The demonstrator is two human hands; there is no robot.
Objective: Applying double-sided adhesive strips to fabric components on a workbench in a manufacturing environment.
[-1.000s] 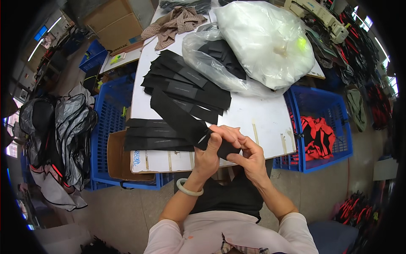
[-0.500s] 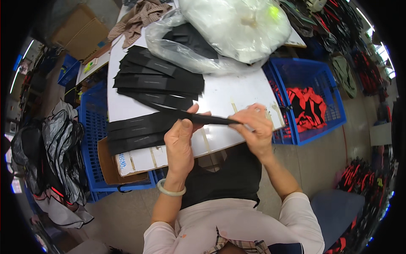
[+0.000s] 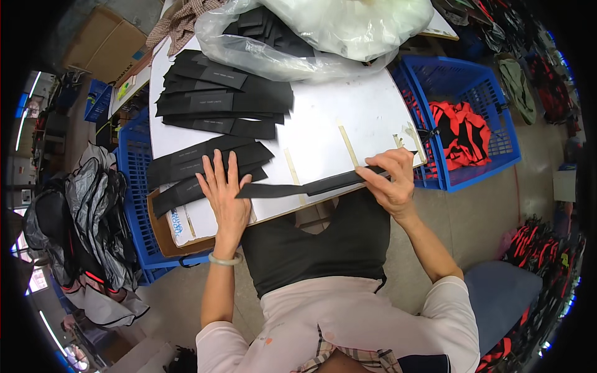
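The left hand (image 3: 227, 189) lies flat and released, pressing one end of a black strip (image 3: 311, 184) onto the table (image 3: 348, 112), while the right hand (image 3: 393, 180) pinches the other end.

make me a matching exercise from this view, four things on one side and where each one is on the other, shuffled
Things:
1. black strip
2. left hand
3. red fabric
4. clear plastic bag

Places:
A. inside the blue crate to the right of the table
B. at the far end of the white table
C. flat on a stack of black strips at the near left edge
D. stretched between both hands along the near table edge

Pairs: 1-D, 2-C, 3-A, 4-B
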